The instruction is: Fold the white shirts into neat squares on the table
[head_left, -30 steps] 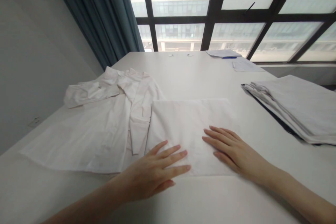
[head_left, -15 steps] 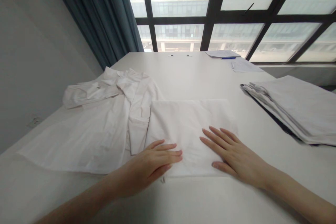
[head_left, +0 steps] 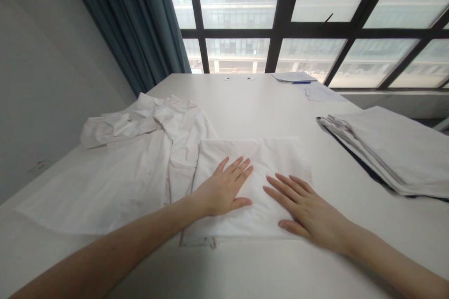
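The left hand and the right hand are lying open and apart, their fingers spreading on the folded white cloth, which is resting on the counter beside the white garment. They seem to be smoothing it; more smoothing would be calling for light, even pressure. Compared with the earlier frame, the left hand is reaching farther forward.

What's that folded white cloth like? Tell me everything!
The folded cloth is plain white and soft-looking, roughly a rectangle with faint wrinkles. It lies flat on the table beside a rumpled shirt. Something small pokes out at its near left corner. The left hand and right hand rest on it, open.
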